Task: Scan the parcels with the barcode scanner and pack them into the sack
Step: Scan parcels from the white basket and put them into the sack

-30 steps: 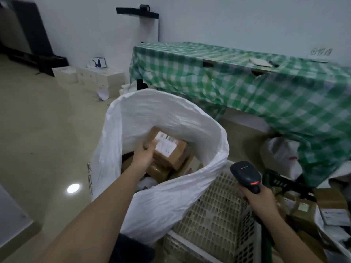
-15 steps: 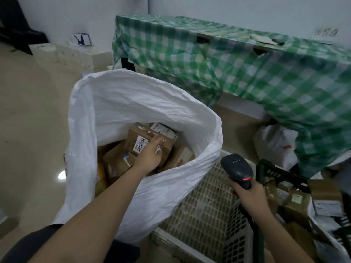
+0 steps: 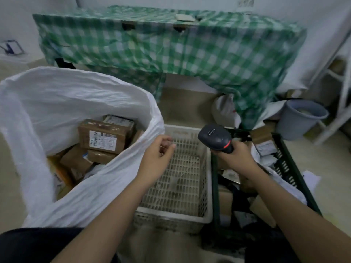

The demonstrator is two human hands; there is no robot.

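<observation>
A pale, plain wall (image 3: 190, 2) runs along the back, and against it stands a table (image 3: 171, 46) draped in a green-and-white checked cloth that hangs low in front (rumpled and sagging at the right end). The floor (image 3: 326, 168) is a smooth beige, dimly lit, with no strong shadows. To the right, a grey bucket (image 3: 302, 118) sits on the floor beside a white shelf frame (image 3: 341, 88). At the far left, low white boxes (image 3: 13, 56) rest along the wall, blurred. A small sign (image 3: 246, 3) is on the wall above the table, its marks unreadable.
</observation>
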